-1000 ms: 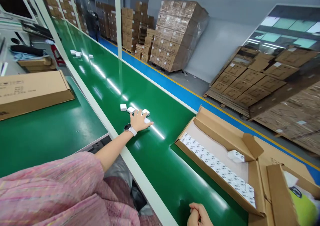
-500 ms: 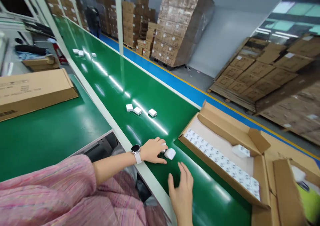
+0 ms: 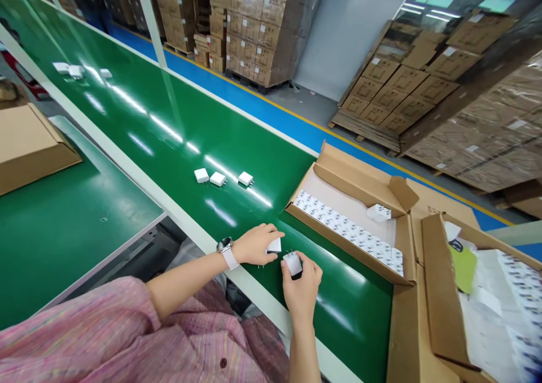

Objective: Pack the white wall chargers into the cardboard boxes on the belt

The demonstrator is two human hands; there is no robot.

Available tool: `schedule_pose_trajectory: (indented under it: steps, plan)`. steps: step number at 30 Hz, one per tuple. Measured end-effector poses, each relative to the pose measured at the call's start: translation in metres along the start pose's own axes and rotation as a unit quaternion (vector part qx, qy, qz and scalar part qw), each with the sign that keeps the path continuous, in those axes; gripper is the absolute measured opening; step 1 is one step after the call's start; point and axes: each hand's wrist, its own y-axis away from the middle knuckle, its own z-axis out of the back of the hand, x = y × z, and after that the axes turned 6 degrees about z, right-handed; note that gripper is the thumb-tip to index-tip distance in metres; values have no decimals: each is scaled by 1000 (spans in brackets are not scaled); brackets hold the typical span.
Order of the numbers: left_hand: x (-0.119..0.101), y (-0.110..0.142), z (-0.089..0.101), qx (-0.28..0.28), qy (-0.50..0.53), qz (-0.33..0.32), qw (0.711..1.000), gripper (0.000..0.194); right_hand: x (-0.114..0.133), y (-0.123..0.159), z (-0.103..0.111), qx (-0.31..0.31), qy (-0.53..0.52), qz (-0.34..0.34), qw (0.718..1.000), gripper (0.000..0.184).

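Right hand point(image 3: 304, 288) has a white charger point(image 3: 292, 264) pinched — left hand point(image 3: 255, 245) half-curled over a second charger point(image 3: 275, 246), can't really tell if it's gripped.

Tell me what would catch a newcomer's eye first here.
Likely the long green work surface crossing the view diagonally. At its near edge, the right hand pinches a white adapter and the left hand half-covers another. Right of the hands sits an open carton holding printed white pieces.
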Motion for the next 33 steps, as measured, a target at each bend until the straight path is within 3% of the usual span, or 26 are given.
schedule_pose_trajectory:
  steps: [3,5,9,13,15,19,21,24,27,31,33]
  plan:
    - [-12,-12,-8,-3,3,28,1000,28,-1,1,9,-24,-14,-79,996,52]
    - [-16,-15,-10,-20,13,39,999,28,-2,1,13,2,-57,-101,993,55]
    - [-15,-10,-4,-38,33,37,998,45,3,-9,16,61,-73,-57,994,61]
    - [-9,5,9,-31,54,49,997,30,16,-22,14,94,18,-9,995,64]
    - [-10,15,12,-20,41,44,998,18,22,-27,11,110,48,-10,993,63]
    - [-21,31,4,42,9,-1,999,33,22,-32,12,132,86,-40,987,55]
    - [-26,34,0,52,10,-3,999,26,16,-32,22,146,64,-52,986,51]
    - [-27,30,-1,34,30,31,998,14,5,-30,43,156,11,-61,986,50]
    - [-27,24,-3,3,54,70,996,26,3,-24,55,163,-12,-56,985,50]
    - [-28,17,-10,-8,19,41,999,41,10,-18,47,179,25,-27,983,49]
    - [-20,12,-5,-39,-33,47,998,37,12,-16,42,166,92,-22,982,53]
